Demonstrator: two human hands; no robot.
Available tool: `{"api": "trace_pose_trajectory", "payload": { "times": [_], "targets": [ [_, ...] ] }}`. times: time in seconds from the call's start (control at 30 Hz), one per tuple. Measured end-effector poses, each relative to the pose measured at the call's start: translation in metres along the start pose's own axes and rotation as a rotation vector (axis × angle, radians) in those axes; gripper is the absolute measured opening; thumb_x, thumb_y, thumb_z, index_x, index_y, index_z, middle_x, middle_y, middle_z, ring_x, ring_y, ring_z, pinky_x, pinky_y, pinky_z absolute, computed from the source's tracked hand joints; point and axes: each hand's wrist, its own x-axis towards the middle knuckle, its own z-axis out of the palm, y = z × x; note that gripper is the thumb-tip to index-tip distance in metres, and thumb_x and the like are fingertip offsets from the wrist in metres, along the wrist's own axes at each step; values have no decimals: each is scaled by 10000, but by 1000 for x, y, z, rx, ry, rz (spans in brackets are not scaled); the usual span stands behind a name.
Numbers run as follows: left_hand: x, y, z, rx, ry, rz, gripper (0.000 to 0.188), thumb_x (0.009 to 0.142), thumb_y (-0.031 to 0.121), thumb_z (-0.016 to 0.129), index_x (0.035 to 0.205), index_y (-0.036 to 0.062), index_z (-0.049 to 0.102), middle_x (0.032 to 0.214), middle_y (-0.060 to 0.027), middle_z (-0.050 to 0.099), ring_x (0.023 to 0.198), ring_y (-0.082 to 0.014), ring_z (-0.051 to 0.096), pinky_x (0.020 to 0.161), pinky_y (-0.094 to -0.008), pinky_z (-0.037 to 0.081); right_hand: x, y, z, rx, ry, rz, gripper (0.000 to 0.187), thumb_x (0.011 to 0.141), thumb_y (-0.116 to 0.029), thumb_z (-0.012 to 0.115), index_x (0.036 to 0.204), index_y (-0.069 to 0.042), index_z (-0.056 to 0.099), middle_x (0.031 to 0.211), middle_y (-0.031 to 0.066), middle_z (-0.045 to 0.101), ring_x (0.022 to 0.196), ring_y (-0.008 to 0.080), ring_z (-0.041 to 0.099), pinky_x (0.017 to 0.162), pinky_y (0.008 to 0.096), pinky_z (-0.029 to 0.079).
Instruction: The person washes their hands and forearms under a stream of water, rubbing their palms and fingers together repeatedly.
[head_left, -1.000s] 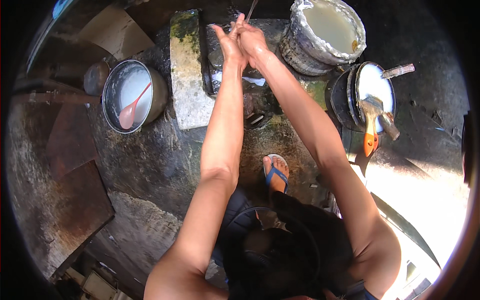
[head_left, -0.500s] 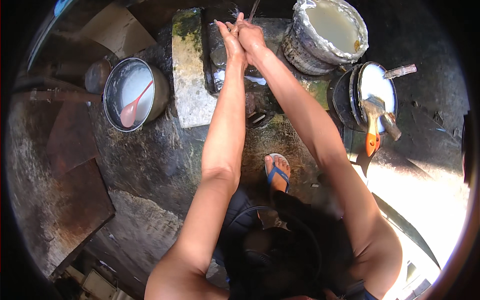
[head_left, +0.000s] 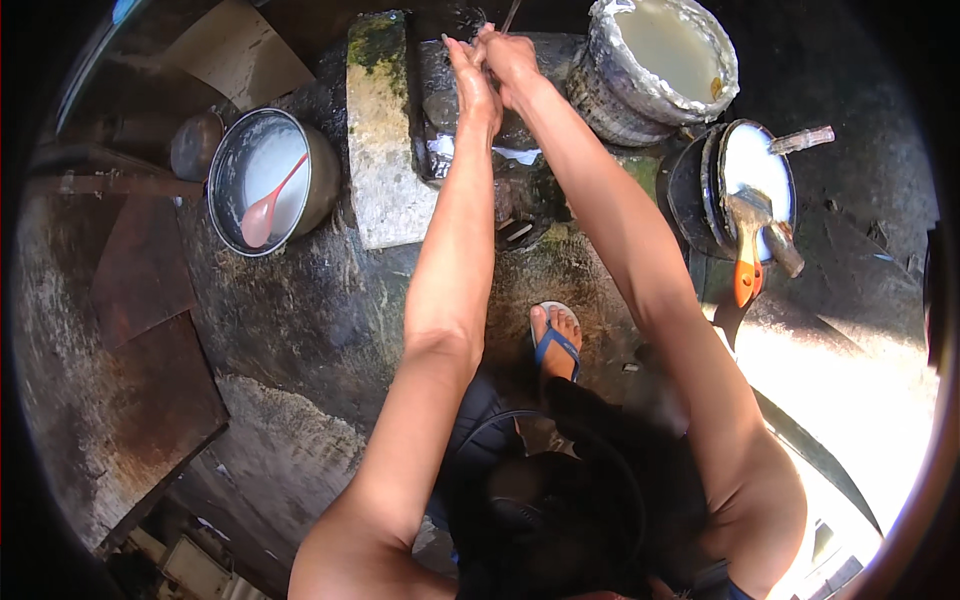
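Note:
Both hands are together at the top of the head view, wet and shiny, above a dark basin [head_left: 435, 70]. My left hand [head_left: 474, 88] is open, palm turned inward, its fingers pointing away from me. My right hand [head_left: 512, 64] presses against it, its fingers curled about the left fingers; their tips are partly hidden. Just beyond my hands, a thin dark pipe or rod [head_left: 511, 14] slants down, with water splashing near the fingertips. White suds [head_left: 518, 156] lie under my wrists.
At left, a metal pot [head_left: 322, 185] of whitish liquid holds a pink spoon [head_left: 262, 217]. A crusted bucket [head_left: 625, 100] of cloudy liquid stands right of my hands. Nearer, an orange-handled brush [head_left: 747, 262] rests on a white-filled container [head_left: 752, 155]. A mossy concrete block [head_left: 380, 150] borders the basin.
My hands have shifted slightly to the right. My right hand has slid along the left, its fingers now more curled over the left fingers. The containers stay put.

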Motion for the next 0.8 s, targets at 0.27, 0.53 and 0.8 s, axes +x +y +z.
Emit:
{"api": "trace_pose_trajectory", "payload": {
  "times": [0.27, 0.53, 0.8],
  "targets": [
    [0, 3, 3, -45, -78, 19, 931, 925, 750, 157, 1386, 14, 492, 1364, -115, 530, 1291, -238, 443, 1119, -352, 299, 6, 0, -4, 50, 15, 55, 267, 947, -179, 584, 1081, 45, 639, 1072, 115, 676, 935, 167, 636, 773, 309, 507],
    [-16, 13, 5, -320, -101, -125, 957, 887, 795, 165, 1392, 53, 497, 1470, -133, 426, 1365, -298, 367, 1162, -452, 236, 14, 3, -10, -187, -62, -27, 196, 965, -131, 560, 1026, 21, 668, 979, 71, 672, 894, 134, 598, 770, 286, 493],
    [-4, 17, -4, -528, -176, -108, 1020, 842, 838, 199, 1369, 19, 502, 1391, -170, 505, 1322, -322, 418, 1160, -487, 235, 1, 5, -2, 55, -100, -60, 172, 927, -71, 539, 817, -21, 661, 699, 37, 631, 616, 116, 564, 591, 302, 486]
  ]
}}
